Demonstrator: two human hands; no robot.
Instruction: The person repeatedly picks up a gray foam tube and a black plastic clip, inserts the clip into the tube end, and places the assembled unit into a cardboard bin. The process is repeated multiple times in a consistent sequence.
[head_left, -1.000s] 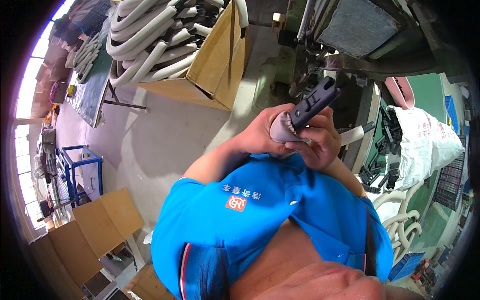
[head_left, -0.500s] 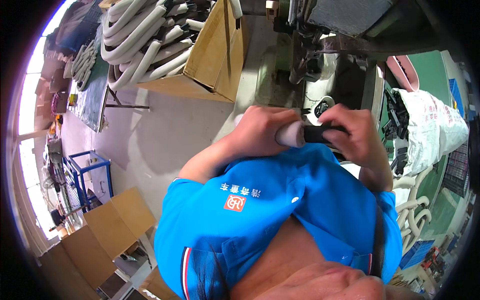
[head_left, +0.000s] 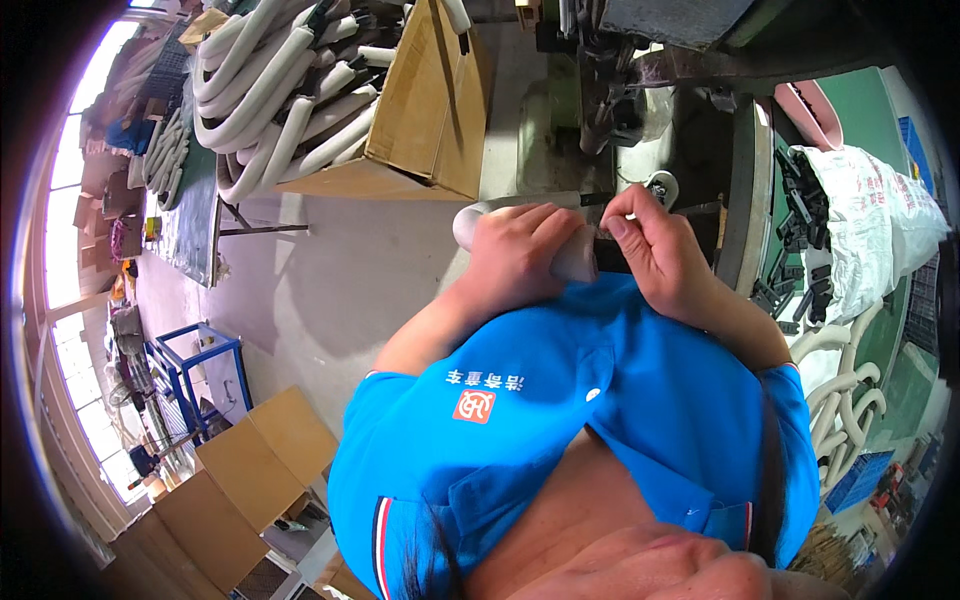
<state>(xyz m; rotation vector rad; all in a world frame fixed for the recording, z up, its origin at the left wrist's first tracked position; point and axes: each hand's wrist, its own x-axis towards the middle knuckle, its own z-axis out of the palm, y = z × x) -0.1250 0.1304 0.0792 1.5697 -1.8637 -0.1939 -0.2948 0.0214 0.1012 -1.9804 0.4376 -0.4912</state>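
Note:
In front of my chest, my left hand (head_left: 520, 250) is wrapped round a bent tube with a pale foam sleeve (head_left: 466, 226). One foam-covered end sticks out of the fist toward my right hand; the tube's other leg runs behind the hand and ends in a dark tip. My right hand (head_left: 668, 258) is raised just beside that end, thumb and index finger curled together. What they pinch, if anything, does not show clearly. A dark part lies in shadow below these fingers, and I cannot make out its shape.
A cardboard box (head_left: 428, 110) heaped with foam-sleeved tubes (head_left: 270, 80) stands far left. Ahead is a dark machine (head_left: 680, 70) with a small white bucket (head_left: 662, 186). To the right lie black parts (head_left: 797, 215), a white sack (head_left: 870, 225) and pale bent tubes (head_left: 838, 400).
My right hand has come off the black end of the tube, and its fingers have curled up higher. The left hand keeps its hold, with more of the tube's bend showing.

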